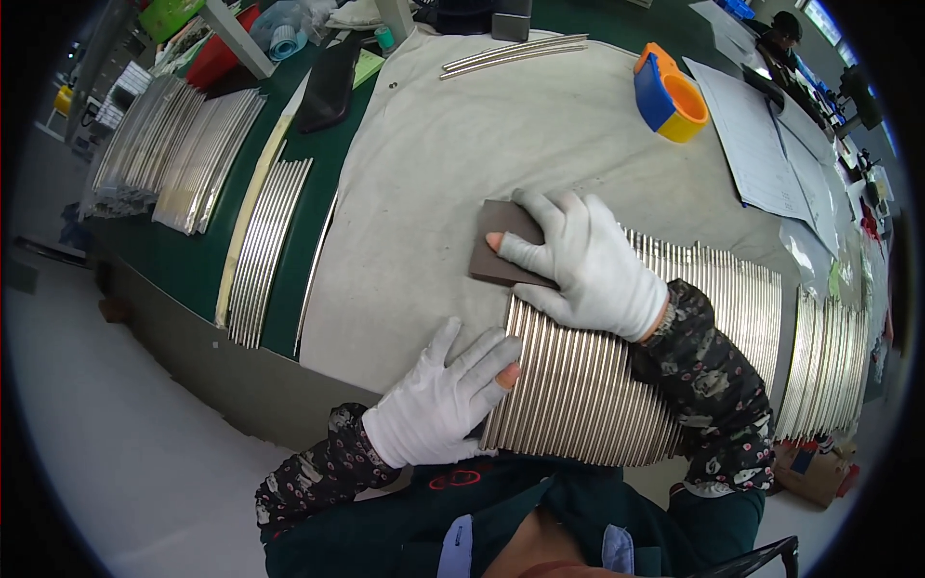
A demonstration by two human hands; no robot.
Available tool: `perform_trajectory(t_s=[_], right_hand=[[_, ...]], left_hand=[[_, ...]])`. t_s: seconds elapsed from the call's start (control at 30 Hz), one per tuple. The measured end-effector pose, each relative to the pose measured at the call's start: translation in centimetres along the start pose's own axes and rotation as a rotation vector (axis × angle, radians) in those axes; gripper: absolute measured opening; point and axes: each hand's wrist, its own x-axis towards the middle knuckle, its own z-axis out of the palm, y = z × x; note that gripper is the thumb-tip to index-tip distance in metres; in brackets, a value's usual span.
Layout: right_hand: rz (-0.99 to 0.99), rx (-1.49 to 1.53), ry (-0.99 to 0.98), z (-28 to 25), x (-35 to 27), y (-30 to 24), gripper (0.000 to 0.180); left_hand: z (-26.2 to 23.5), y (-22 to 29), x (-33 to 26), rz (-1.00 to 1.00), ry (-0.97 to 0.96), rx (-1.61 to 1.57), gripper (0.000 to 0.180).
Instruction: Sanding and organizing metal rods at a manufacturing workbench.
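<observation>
A wide row of thin, shiny metal rods (578, 395) lies side by side on the cloth-covered table in front of me. My right hand (583, 260), in a white glove with one bare fingertip, grips a brown rectangular block (501, 223) that looks like a sanding sponge. The block is at the far left corner of the row, and the palm and wrist are over the rods. My left hand (443, 395), gloved the same way, lies with fingers stretched at the row's left edge, fingertips against the outermost rods. My right sleeve hides part of the row.
A blue and yellow tape dispenser (672, 96) and paper sheets (756, 144) are at the far right. Several loose rods (511, 56) lie at the back. More rods (258, 255), bagged rod bundles (173, 154) and a black phone-like object (330, 87) are on the left. Another person (782, 34) sits far right.
</observation>
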Motion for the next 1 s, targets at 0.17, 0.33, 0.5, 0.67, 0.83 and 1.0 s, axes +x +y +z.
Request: perform_trajectory(t_s=[0.17,0.33,0.5,0.67,0.83,1.0], right_hand=[[-0.04,-0.022,0.03,-1.2,-1.8,0.7,0.047],[-0.005,-0.001,0.012,0.1,-0.2,-0.2,0.047],[-0.018,-0.019,0.031,-1.4,-2.5,0.4,0.047],[-0.018,0.019,0.008,0.2,-0.4,-0.3,0.048],[-0.022,-0.031,0.025,-1.3,-2.9,0.1,0.048],[-0.021,0.071,-0.107,-0.1,-0.3,-0.8,0.052]], left_hand=[[-0.2,0.0,-0.2,0.004,0.03,0.019,0.085],[-0.1,-0.5,0.1,0.027,0.001,0.0,0.085],[-0.2,-0.1,0.0,0.038,0.018,0.007,0.085],[-0.2,-0.9,0.3,0.042,-0.023,0.013,0.084],[-0.3,0.0,0.2,0.036,-0.009,0.034,0.082],[-0.2,-0.6,-0.2,0.032,-0.007,0.018,0.091]])
